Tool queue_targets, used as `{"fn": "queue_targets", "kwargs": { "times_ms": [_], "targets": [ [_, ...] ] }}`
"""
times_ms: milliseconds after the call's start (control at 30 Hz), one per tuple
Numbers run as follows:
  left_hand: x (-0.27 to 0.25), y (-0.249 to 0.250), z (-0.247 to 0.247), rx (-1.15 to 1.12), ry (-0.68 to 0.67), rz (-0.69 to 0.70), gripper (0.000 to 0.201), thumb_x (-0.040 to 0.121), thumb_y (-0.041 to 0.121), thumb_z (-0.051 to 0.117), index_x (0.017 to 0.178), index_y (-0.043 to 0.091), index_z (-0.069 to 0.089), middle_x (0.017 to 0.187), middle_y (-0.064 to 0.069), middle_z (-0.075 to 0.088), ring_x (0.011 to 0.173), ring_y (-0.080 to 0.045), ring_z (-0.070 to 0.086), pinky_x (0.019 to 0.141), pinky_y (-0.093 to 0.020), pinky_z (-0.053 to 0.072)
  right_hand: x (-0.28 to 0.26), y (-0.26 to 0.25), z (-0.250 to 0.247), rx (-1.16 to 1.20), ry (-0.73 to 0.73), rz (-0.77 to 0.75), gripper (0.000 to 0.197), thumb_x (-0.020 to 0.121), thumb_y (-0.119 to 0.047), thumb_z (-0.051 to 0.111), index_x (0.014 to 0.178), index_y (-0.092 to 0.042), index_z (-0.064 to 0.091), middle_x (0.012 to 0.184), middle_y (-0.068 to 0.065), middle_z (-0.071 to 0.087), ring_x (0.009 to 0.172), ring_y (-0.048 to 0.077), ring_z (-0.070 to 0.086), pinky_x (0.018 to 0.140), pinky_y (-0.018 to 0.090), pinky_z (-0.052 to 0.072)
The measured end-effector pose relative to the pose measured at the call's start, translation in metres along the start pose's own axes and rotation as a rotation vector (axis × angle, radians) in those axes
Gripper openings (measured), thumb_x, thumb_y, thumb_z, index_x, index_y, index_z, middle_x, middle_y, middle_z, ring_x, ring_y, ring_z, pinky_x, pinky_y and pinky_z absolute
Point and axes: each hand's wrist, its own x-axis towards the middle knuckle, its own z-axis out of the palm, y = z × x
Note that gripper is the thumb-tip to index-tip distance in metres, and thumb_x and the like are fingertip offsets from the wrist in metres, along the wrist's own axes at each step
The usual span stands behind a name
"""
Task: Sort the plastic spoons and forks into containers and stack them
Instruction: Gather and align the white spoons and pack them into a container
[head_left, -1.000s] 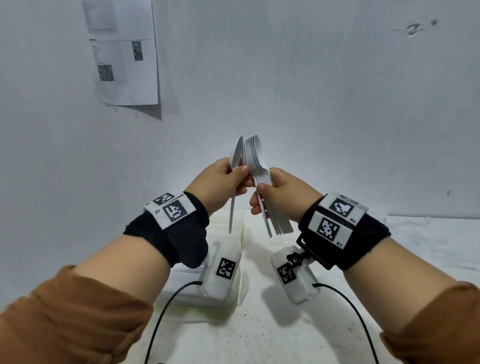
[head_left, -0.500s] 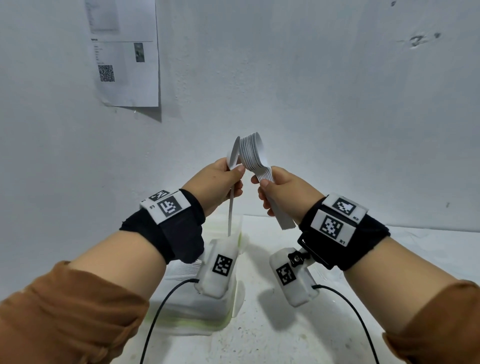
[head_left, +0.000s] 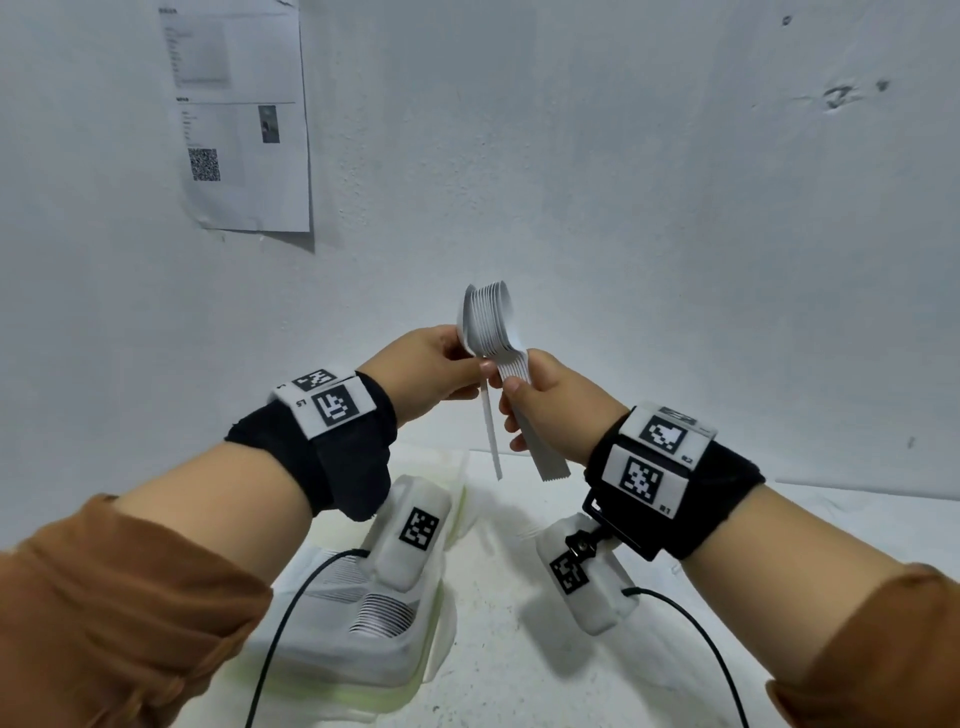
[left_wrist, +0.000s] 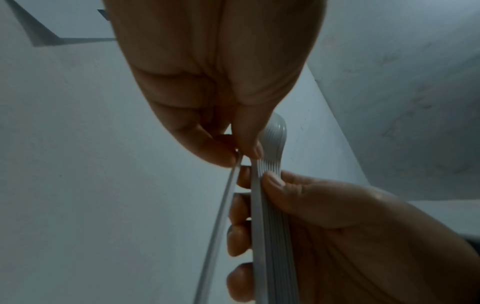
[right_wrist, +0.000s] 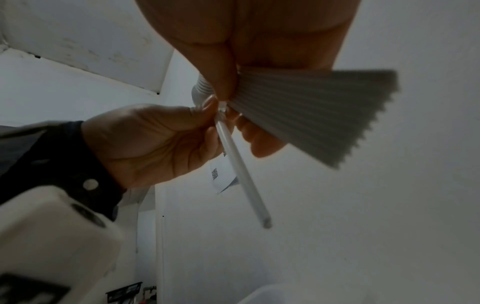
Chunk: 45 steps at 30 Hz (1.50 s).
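Right now the person is holding both hands up in front of the wall (head_left: 675, 208), above the container (head_left: 363, 639) that is sitting on the table (head_left: 519, 649) with cutlery already lying in it. The right hand (head_left: 558, 402) is gripping a nested stack of spoons (head_left: 493, 325) around the handles, thumb and curled fingers pinching them, while the left hand (head_left: 426, 364) is pinching a single spoon (head_left: 489, 434) at its neck and pressing its bowl against the stack. The risk, as I judge it, is lying in the handles: in the right wrist view they are fanning out loosely below the grip, so a slackening pinch could be letting spoons slide out and scatter. The single spoon's handle is angling away from the others, so it may be seating crookedly and levering the bowls apart. Compared with a second ago, the single spoon's bowl is now touching the stack where a gap was showing, and the hands are sitting closer together.
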Motion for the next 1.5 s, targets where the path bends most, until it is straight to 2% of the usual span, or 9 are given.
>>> {"fn": "queue_targets", "kwargs": {
  "times_ms": [233, 367, 633, 700, 800, 1000, 1133, 1333, 1500],
  "targets": [
    [0.001, -0.005, 0.000, -0.010, -0.040, -0.056, 0.018, 0.085, -0.001, 0.063, 0.091, 0.016, 0.063, 0.089, 0.000, 0.067, 0.075, -0.004, 0.064, 0.067, -0.010, 0.052, 0.013, 0.006, 0.003, -0.113, -0.089, -0.026, 0.014, 0.100, -0.018, 0.036, 0.110, -0.011, 0.043, 0.081, 0.003, 0.059, 0.081, 0.021, 0.060, 0.085, 0.039, 0.050],
    [-0.003, -0.011, -0.007, -0.049, 0.001, -0.085, 0.017, 0.085, -0.005, 0.061, 0.089, 0.011, 0.061, 0.083, -0.002, 0.065, 0.063, 0.002, 0.065, 0.061, -0.009, 0.051, 0.013, 0.007, 0.012, -0.065, -0.142, -0.009, 0.009, 0.100, -0.014, 0.033, 0.104, -0.011, 0.040, 0.074, 0.002, 0.055, 0.073, 0.022, 0.057, 0.076, 0.035, 0.047],
    [-0.002, -0.016, -0.044, 0.127, -0.058, -0.082, 0.013, 0.089, 0.005, 0.059, 0.086, 0.018, 0.061, 0.075, 0.005, 0.063, 0.065, -0.001, 0.062, 0.061, -0.011, 0.052, 0.024, -0.004, 0.037, -0.012, -0.119, 0.011, 0.014, 0.101, -0.013, 0.031, 0.091, -0.014, 0.041, 0.069, 0.002, 0.046, 0.056, 0.016, 0.044, 0.061, 0.030, 0.043],
    [0.000, -0.018, -0.057, 0.113, -0.067, -0.095, 0.013, 0.090, 0.005, 0.058, 0.098, 0.015, 0.062, 0.074, 0.004, 0.061, 0.068, -0.005, 0.062, 0.062, -0.012, 0.053, 0.030, -0.010, 0.043, 0.051, -0.095, 0.026, 0.015, 0.101, -0.012, 0.031, 0.093, -0.014, 0.043, 0.069, 0.003, 0.046, 0.056, 0.017, 0.044, 0.061, 0.031, 0.043],
    [0.001, -0.028, -0.076, 0.028, -0.022, -0.151, 0.043, 0.091, 0.005, 0.055, 0.131, 0.016, 0.044, 0.083, 0.001, 0.061, 0.071, -0.008, 0.064, 0.062, -0.016, 0.054, 0.040, -0.023, 0.052, 0.172, -0.030, 0.058, 0.012, 0.100, -0.009, 0.033, 0.097, -0.012, 0.045, 0.070, 0.005, 0.048, 0.058, 0.019, 0.047, 0.065, 0.034, 0.046],
    [-0.010, -0.055, -0.107, 0.036, -0.132, -0.255, 0.034, 0.090, 0.010, 0.057, 0.119, 0.017, 0.040, 0.095, -0.002, 0.061, 0.081, -0.012, 0.064, 0.073, -0.024, 0.053, 0.067, -0.049, 0.081, 0.387, 0.070, 0.085, 0.028, 0.088, 0.007, 0.032, 0.108, -0.007, 0.045, 0.075, 0.007, 0.055, 0.071, 0.022, 0.053, 0.075, 0.037, 0.047],
    [-0.015, -0.067, -0.124, 0.037, -0.201, -0.247, 0.035, 0.087, 0.021, 0.063, 0.112, 0.022, 0.039, 0.095, 0.001, 0.063, 0.086, -0.012, 0.064, 0.078, -0.026, 0.053, 0.078, -0.060, 0.109, 0.456, 0.100, 0.119, 0.033, 0.087, 0.011, 0.031, 0.111, -0.008, 0.044, 0.081, 0.006, 0.054, 0.080, 0.020, 0.053, 0.070, 0.031, 0.047],
    [-0.016, -0.080, -0.149, 0.115, -0.109, -0.186, 0.036, 0.086, 0.029, 0.064, 0.109, 0.020, 0.038, 0.098, -0.002, 0.061, 0.075, -0.009, 0.065, 0.072, -0.023, 0.054, 0.094, -0.076, 0.148, 0.556, 0.140, 0.132, 0.048, 0.089, 0.013, 0.028, 0.133, -0.003, 0.038, 0.088, 0.007, 0.053, 0.094, 0.028, 0.052, 0.064, 0.030, 0.047],
    [-0.017, -0.088, -0.166, 0.216, -0.071, -0.139, 0.023, 0.091, 0.030, 0.057, 0.101, 0.025, 0.037, 0.084, 0.000, 0.064, 0.068, -0.009, 0.061, 0.076, -0.030, 0.056, 0.102, -0.075, 0.166, 0.596, 0.125, 0.082, 0.046, 0.089, 0.018, 0.030, 0.130, -0.001, 0.036, 0.090, 0.010, 0.051, 0.087, 0.025, 0.054, 0.069, 0.032, 0.048]
  ]
}}
